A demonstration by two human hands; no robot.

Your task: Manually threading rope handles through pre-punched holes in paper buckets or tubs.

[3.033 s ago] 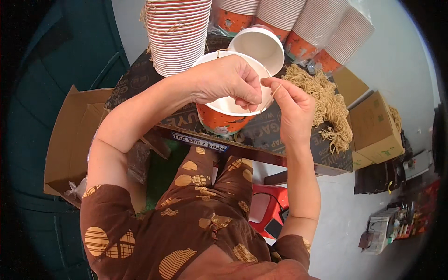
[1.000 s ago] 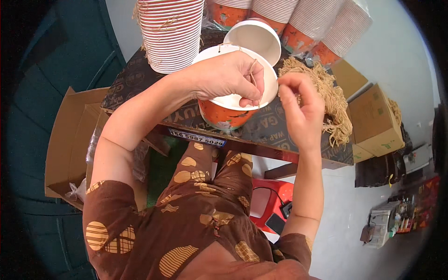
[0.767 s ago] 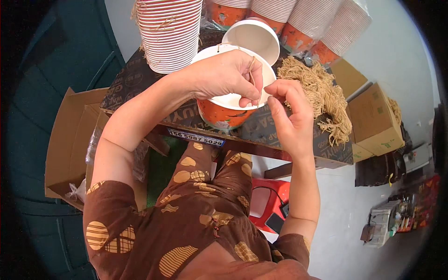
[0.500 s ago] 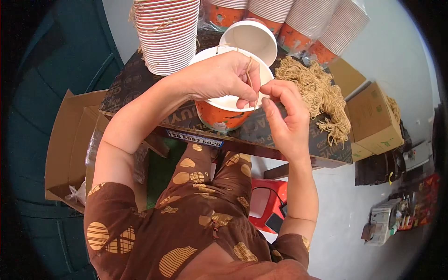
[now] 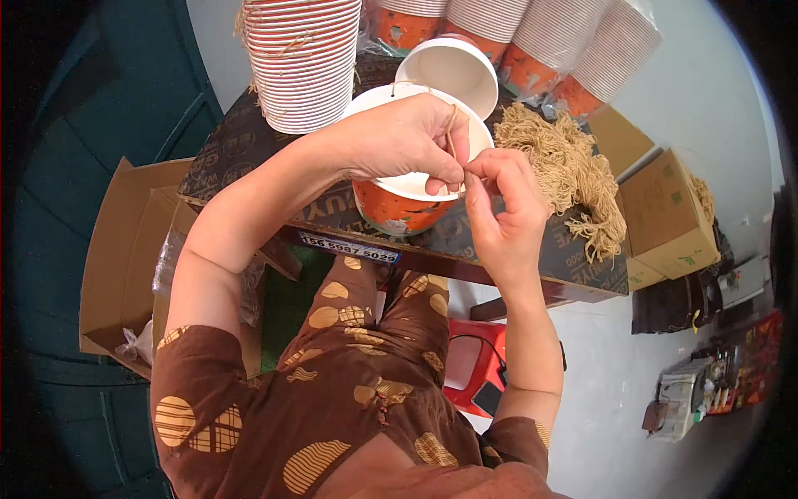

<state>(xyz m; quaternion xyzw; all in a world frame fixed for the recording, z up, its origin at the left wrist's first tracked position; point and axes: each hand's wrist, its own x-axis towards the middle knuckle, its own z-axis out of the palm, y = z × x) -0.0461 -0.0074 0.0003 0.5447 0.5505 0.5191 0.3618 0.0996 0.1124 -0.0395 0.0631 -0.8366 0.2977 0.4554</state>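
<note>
An orange printed paper bucket (image 5: pixel 397 209) with a white inside stands upright near the table's front edge. Tan twine (image 5: pixel 451 133) runs over its rim, coming up through a hole at the far side. Over the bucket's right part, my left hand (image 5: pixel 420 145) is closed in a pinch on the twine. My right hand (image 5: pixel 509 200) meets it from the right, its thumb and forefinger pinched at the twine's end by the rim. The fingertips nearly touch, and the exact shape of the twine between them is hidden.
A tall stack of white-rimmed buckets (image 5: pixel 303 66) rises at the back left. Behind lies a tipped bucket (image 5: pixel 453 75), with wrapped stacks (image 5: pixel 553 50) beyond. A heap of tan twine (image 5: pixel 557 158) covers the table's right side. Cardboard boxes (image 5: pixel 669 208) stand right; a red stool (image 5: pixel 474 366) is below.
My right hand has come in against the left fingertips, and its thumb and forefinger have closed on the twine. The left hand keeps its pinch; the view has shifted slightly.
</note>
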